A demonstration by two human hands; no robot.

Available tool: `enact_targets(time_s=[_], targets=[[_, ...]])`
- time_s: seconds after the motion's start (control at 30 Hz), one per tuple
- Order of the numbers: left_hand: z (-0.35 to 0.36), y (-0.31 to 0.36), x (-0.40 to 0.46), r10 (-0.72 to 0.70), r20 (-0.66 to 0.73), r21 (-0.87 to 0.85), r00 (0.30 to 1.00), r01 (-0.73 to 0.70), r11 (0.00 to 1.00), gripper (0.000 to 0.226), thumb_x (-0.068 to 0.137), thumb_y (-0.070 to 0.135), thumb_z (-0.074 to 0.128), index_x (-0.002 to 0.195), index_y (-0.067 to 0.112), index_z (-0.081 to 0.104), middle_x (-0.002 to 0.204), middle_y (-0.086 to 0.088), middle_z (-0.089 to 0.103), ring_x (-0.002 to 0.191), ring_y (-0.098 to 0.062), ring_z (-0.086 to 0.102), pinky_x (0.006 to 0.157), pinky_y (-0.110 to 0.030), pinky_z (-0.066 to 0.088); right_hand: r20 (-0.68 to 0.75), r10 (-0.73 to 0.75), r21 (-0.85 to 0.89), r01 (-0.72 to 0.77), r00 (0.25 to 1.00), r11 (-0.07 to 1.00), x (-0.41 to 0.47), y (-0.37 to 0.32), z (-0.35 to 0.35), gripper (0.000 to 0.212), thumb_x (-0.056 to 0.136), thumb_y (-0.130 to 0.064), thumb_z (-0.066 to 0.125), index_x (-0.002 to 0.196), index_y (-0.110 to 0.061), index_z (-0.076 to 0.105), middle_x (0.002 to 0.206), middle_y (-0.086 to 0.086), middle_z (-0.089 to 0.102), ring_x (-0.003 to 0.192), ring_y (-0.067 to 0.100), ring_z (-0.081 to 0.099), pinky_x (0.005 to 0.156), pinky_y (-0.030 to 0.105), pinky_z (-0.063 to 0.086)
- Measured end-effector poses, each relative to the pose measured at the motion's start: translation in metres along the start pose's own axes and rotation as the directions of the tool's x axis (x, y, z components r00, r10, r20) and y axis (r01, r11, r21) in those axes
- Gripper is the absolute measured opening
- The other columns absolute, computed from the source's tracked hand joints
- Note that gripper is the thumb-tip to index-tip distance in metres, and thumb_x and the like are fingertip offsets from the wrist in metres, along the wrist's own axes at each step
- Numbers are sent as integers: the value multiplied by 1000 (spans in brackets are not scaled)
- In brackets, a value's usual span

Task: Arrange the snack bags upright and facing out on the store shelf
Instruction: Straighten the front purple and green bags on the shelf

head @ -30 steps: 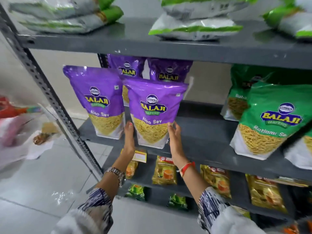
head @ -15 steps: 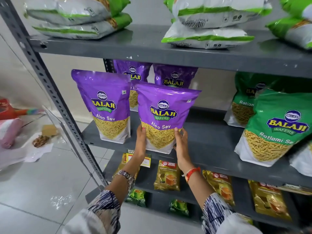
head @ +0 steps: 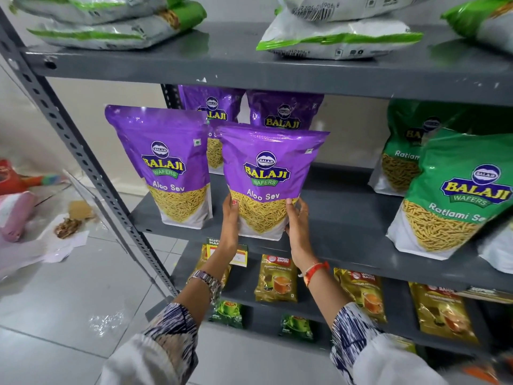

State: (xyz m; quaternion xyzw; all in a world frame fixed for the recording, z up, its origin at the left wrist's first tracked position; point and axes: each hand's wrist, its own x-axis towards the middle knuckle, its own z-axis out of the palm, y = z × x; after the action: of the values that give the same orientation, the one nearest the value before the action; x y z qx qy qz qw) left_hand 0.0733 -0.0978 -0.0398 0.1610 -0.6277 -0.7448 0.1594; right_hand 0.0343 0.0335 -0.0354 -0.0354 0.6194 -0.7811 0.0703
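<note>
Purple foil fills the middle of my view: the front purple bag (head: 270, 179) stands upright on the middle shelf (head: 347, 237), label out, its base close to the front lip. My left hand (head: 231, 220) lies flat against its lower left edge, fingers together and pointing up. My right hand (head: 298, 222) cups the lower right corner, thumb on the face and fingers wrapped round the side. Both press inward, so the bag is clamped between my palms rather than pinched.

I judge I am at the squaring step: the bag is set down and I am truing it so it stands straight and faces forward. It looks a touch tilted toward the right at the top. The next move calls for a light nudge at the base, then an easy release with both hands drawn apart together so the bag does not tip.

A second purple bag (head: 166, 165) stands just beside it on the left, nearly touching, with two more purple bags (head: 283, 112) behind. That leaves little room leftward. To the right the shelf is bare as far as the green bags (head: 455, 190), which stand well apart, so any shifting should go that way. Above, the upper shelf (head: 277, 70) hangs close over the back row. The front lip is the edge to watch.
</note>
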Motion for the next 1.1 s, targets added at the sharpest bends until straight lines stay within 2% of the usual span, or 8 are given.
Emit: enact_targets(time_s=[0.1,0.3,0.43,0.57,0.77,0.87,0.93,1.1], targets=[[-3,-3,4,-8,-9,8,1000,8,1000,91,70,69,48,143,21,22,148,-7,36,134,-20,38,113,-44,32,6,-7,14,6,1000,1000,-1,-1,0,30,94,-30,46,122,-29,37,105,-17,57,93,0,60,65,11,52],[-2,-9,9,6,-24,-24,1000,-6,1000,51,97,33,32,144,17,22,148,-10,36,133,-21,39,110,-39,34,-16,0,27,1,1000,1000,-1,1,-1,30,93,-32,47,123,-29,39,108,-16,57,98,0,59,70,13,53],[-3,-11,12,7,13,-23,1000,-6,1000,62,90,45,38,143,17,22,148,-10,36,134,-22,38,113,-44,32,-27,-1,34,2,1000,999,2,8,-2,29,93,-31,47,121,-28,40,110,-10,59,99,3,60,72,15,54],[-4,-10,13,2,20,-7,1000,-2,1000,101,64,74,53,143,17,23,147,-10,37,133,-22,40,112,-43,34,-27,-8,48,10,1000,999,5,10,0,29,93,-28,48,121,-26,41,106,-13,60,93,0,63,72,15,55],[-12,-18,16,29,28,36,999,-30,999,83,74,67,49,141,22,28,148,-9,37,134,-22,39,112,-50,33,-96,-10,53,15,995,999,5,11,3,34,92,-32,51,123,-25,40,114,-6,59,99,5,61,69,13,53],[-18,-23,-5,91,-110,100,990,-80,992,48,92,42,36,136,23,37,145,-6,41,132,-20,41,112,-47,33,-332,-42,24,53,942,998,-9,23,7,45,85,-36,60,124,-23,43,131,7,48,116,17,53,81,21,48],[-35,-27,-19,203,-254,114,946,-179,977,32,93,33,38,120,24,51,127,-11,55,117,-28,53,100,-46,43,-418,-116,1,128,901,992,-28,35,15,32,84,-31,62,112,-25,48,122,9,48,106,17,52,79,19,46],[-105,-20,0,228,-625,76,747,-233,969,21,82,33,40,98,26,52,101,-8,51,92,-23,48,80,-41,39,-53,-172,-58,169,984,984,-60,50,61,24,82,-30,57,104,-25,49,106,9,57,90,4,57,71,11,45]])
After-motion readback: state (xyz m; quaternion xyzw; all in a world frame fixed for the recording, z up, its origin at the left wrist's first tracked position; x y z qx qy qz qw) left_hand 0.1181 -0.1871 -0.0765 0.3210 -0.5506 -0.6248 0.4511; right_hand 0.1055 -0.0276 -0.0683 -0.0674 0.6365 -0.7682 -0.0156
